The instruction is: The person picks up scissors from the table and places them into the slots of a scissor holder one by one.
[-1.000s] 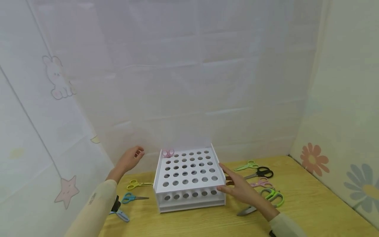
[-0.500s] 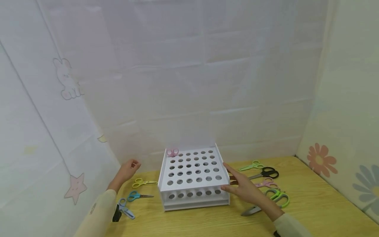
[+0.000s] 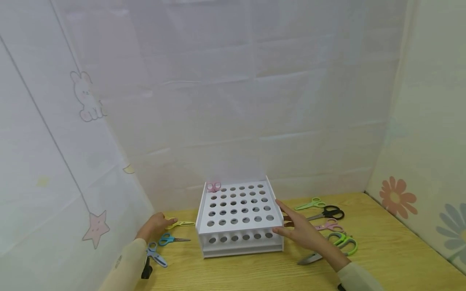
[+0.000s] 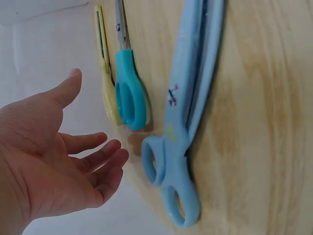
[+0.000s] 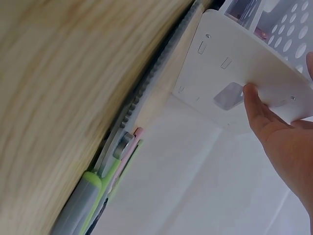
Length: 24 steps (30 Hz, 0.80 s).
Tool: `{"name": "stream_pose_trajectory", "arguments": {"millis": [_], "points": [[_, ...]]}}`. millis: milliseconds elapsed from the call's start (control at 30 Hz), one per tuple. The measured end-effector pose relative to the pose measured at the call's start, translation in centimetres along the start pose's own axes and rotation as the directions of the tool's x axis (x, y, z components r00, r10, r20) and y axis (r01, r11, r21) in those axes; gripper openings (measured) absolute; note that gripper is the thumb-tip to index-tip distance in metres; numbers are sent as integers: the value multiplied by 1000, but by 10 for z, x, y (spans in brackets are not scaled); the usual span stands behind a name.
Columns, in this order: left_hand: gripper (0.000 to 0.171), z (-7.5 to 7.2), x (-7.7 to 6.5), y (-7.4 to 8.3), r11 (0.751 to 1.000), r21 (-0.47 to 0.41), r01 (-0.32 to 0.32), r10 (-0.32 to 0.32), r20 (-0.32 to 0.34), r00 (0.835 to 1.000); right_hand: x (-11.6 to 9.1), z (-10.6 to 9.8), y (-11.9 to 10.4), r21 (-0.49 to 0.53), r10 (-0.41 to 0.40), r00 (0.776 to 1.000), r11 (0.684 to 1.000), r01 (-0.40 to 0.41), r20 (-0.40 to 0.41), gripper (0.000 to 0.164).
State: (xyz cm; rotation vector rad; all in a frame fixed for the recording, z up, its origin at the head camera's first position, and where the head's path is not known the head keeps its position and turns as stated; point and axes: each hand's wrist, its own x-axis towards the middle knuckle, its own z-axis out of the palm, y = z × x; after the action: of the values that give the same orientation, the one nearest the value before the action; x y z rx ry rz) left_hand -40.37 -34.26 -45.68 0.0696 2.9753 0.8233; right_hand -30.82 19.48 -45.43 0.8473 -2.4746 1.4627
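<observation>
My left hand (image 3: 156, 227) reaches low over the yellow scissors (image 3: 186, 223) at the left of the table, its fingertips beside their handles in the head view. In the left wrist view the fingers are loosely spread and hold nothing. Blue-handled scissors (image 4: 129, 73) and light blue scissors (image 4: 173, 122) lie near it. My right hand (image 3: 302, 231) rests on the right side of a white rack (image 3: 240, 229) with rows of round holes. Its fingers touch the side panel (image 5: 220, 54) near a cutout. Pink scissor handles (image 3: 213, 189) stick up from the rack's back left corner.
Right of the rack lie light green scissors (image 3: 307, 205), black-handled scissors (image 3: 322, 214), pink scissors (image 3: 324, 226) and large green-and-grey scissors (image 3: 311, 258). White sheets (image 3: 218, 101) hang behind and at both sides of the wooden table (image 3: 233, 275).
My left hand has come down from above the table's back left to the yellow scissors' handles. The right hand stays at the rack's side. The view has shifted slightly.
</observation>
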Motion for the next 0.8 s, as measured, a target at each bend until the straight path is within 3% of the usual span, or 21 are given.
{"name": "stream_pose_trajectory", "arguments": {"millis": [233,467,800], "points": [[47,15,-4,-3,994,69,85,-81,-59,995,1,-1,0,-26,-3,1000,1000,3,-9,92],[37,18,-8,0,989,124,76,-61,-121,991,1,0,2,-22,-15,1000,1000,15,-2,92],[45,23,-9,-7,991,127,49,-28,-166,986,0,0,3,-48,23,1000,999,-23,-8,93]]}}
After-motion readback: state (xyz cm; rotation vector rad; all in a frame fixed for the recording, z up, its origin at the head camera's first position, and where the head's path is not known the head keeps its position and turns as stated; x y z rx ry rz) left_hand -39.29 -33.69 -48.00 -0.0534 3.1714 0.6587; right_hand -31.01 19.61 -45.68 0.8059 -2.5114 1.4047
